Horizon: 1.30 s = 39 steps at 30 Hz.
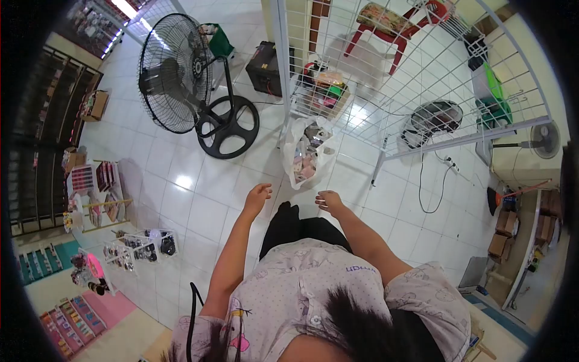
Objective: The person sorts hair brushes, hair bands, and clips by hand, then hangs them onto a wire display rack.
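Observation:
My left hand (259,196) hangs over the tiled floor in front of my body, fingers loosely curled and apart, with nothing in it. To its right, my right hand (327,200) is also raised above the floor, its fingers spread a little and holding nothing. Between and beyond both hands, a white plastic bag (294,158) filled with small packaged items stands on the floor. Neither hand touches it. The bag leans near the foot of a white wire grid rack.
A large black fan (175,72) with a round base (228,145) stands ahead left, beside a black box (264,69). The white wire grid (386,117) crosses ahead right. A display rack (139,247) is at left; a cable (429,211) lies right.

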Available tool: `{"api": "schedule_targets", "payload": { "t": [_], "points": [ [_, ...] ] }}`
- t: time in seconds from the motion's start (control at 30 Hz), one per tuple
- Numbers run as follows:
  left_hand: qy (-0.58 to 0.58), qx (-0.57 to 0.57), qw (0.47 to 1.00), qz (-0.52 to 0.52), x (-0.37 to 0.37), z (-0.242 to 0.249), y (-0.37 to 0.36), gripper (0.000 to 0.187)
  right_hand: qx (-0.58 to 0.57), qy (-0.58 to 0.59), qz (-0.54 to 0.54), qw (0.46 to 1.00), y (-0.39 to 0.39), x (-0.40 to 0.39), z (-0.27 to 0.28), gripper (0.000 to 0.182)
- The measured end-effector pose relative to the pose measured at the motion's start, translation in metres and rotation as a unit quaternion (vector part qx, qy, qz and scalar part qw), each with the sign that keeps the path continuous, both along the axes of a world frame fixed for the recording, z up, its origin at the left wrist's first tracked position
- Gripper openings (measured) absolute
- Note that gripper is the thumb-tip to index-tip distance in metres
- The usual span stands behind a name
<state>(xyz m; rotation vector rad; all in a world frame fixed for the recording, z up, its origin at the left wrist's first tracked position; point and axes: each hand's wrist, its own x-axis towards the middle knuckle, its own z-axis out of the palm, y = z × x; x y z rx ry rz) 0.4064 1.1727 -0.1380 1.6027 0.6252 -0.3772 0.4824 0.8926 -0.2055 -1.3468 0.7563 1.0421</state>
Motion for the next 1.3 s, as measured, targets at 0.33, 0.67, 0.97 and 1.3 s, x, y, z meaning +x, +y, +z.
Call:
{"api": "schedule_targets", "payload": {
  "t": [0.33, 0.67, 0.97, 1.3],
  "points": [
    [-0.128, 0.209, 0.961, -0.125, 0.109, -0.198, -0.043, 0.040, 0.080, -0.153, -0.041, 0.984, 0.061, 0.079, -0.207, 0.022],
    [-0.283, 0.469, 0.832, -0.092, 0.208, -0.311, -0.051, 0.080, -0.472, -0.641, 0.268, 0.543, 0.082, 0.141, -0.273, 0.045],
    [-0.254, 0.597, 0.747, -0.141, 0.251, -0.325, 0.010, 0.052, -0.428, -0.562, 0.157, 0.690, -0.089, 0.192, -0.321, 0.066],
    [-0.108, -0.300, 0.933, 0.168, 0.315, -0.396, 0.054, 0.032, 0.213, -0.163, -0.282, 0.921, -0.075, 0.235, -0.323, 0.025]
  ]
}}
